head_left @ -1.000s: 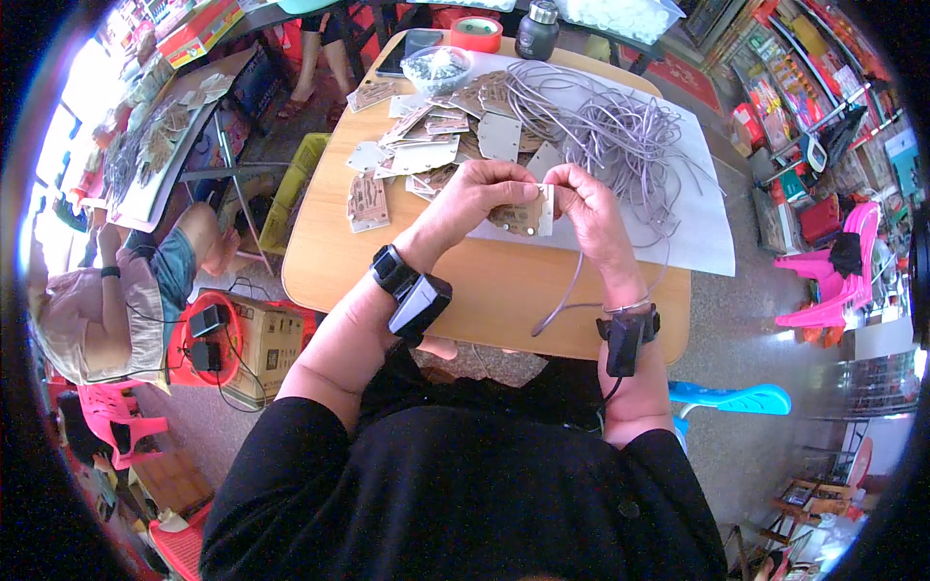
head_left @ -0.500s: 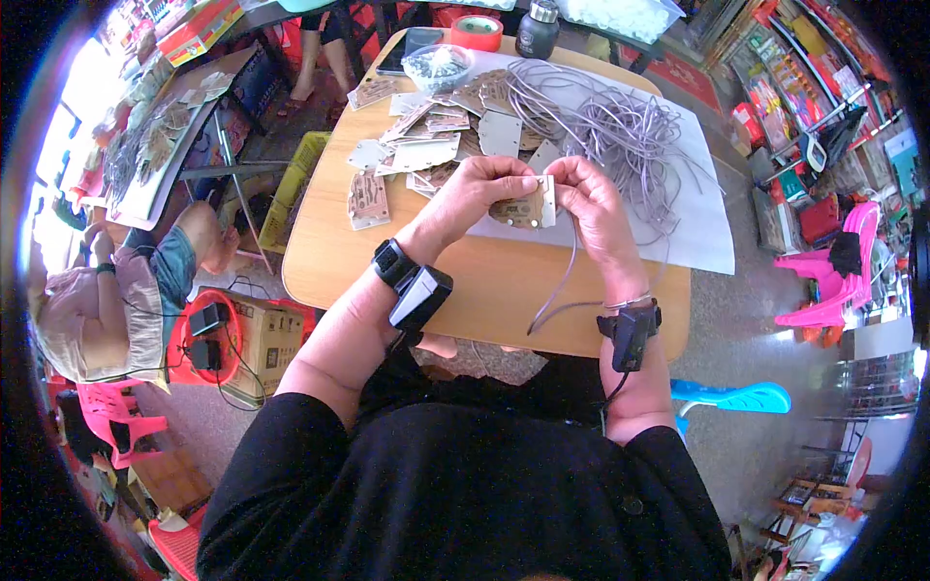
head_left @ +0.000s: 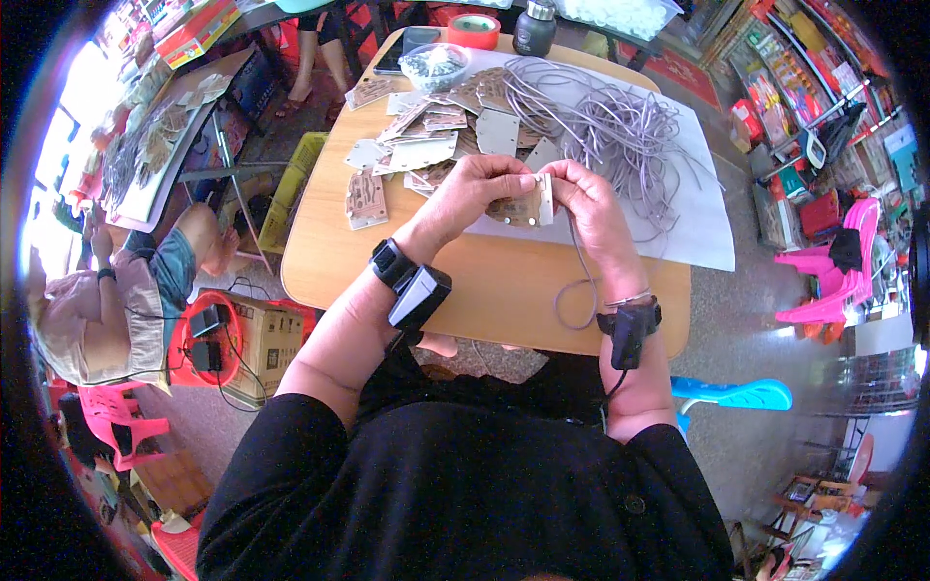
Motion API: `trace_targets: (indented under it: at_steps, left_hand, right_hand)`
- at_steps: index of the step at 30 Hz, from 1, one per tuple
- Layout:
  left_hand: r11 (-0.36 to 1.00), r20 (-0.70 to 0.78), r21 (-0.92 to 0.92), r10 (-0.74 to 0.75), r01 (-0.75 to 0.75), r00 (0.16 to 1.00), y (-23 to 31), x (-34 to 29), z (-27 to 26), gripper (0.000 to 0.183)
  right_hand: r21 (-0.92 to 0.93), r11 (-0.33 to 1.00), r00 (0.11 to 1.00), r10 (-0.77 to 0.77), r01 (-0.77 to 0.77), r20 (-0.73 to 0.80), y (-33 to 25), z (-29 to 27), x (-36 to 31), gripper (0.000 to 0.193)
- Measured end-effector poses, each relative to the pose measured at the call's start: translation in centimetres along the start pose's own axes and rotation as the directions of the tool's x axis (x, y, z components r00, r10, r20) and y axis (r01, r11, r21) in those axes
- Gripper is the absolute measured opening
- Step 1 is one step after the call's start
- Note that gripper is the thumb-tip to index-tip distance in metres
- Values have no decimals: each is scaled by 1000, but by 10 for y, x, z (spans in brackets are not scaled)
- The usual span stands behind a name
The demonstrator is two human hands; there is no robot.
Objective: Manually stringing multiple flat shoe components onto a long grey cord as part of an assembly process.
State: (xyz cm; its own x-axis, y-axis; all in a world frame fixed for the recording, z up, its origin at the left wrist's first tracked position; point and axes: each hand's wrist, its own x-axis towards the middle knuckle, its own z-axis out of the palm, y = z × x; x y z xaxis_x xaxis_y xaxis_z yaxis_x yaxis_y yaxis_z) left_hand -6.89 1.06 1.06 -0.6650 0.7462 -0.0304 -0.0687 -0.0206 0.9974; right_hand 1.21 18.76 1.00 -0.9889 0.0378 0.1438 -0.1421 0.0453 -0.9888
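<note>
My left hand [head_left: 477, 189] is closed on a small brown printed card [head_left: 523, 207] with a pale edge and white studs along its lower rim. Close beside it, my right hand [head_left: 589, 201] pinches a thin grey cord [head_left: 579, 254] at the card's upper right corner. The cord's tail hangs below the right hand and curls in a loop over the wooden table [head_left: 465, 281]. Whether the cord passes through the card is hidden by my fingers. Behind the hands lies a heap of similar cards [head_left: 426, 150], and to its right a tangle of grey cords [head_left: 620, 126] on white paper [head_left: 702, 232].
At the table's far side stand a clear bowl of small pieces [head_left: 436, 68], a phone [head_left: 390, 63], a roll of tape [head_left: 474, 31] and a dark bottle [head_left: 536, 29]. A blue stool [head_left: 741, 395] is to my right. Another person [head_left: 107, 300] sits at the left by a second table.
The cord's loose tail has swung right and curled into a loop under my right hand. Both hands stay almost in place, still holding the card and cord.
</note>
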Motion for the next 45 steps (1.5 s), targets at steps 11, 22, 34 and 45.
trace_targets:
  at_steps: [11, 22, 34, 45]
  left_hand:
    - [959, -95, 220, 205, -180, 974, -13, 9, 6, 19]
    - [952, 44, 304, 29, -41, 999, -6, -4, 8, 17]
    - [662, 507, 683, -125, -309, 853, 8, -62, 7, 17]
    - [783, 357, 604, -102, -146, 929, -7, -99, -13, 19]
  right_hand:
    - [-249, 957, 975, -183, 148, -124, -16, 11, -7, 15]
    - [-47, 965, 882, -253, 256, -398, -68, -1, -35, 10]
    - [-51, 988, 626, 52, -146, -778, 16, -96, -115, 13]
    - [-376, 800, 618, -9, -467, -786, 33, -89, -81, 20]
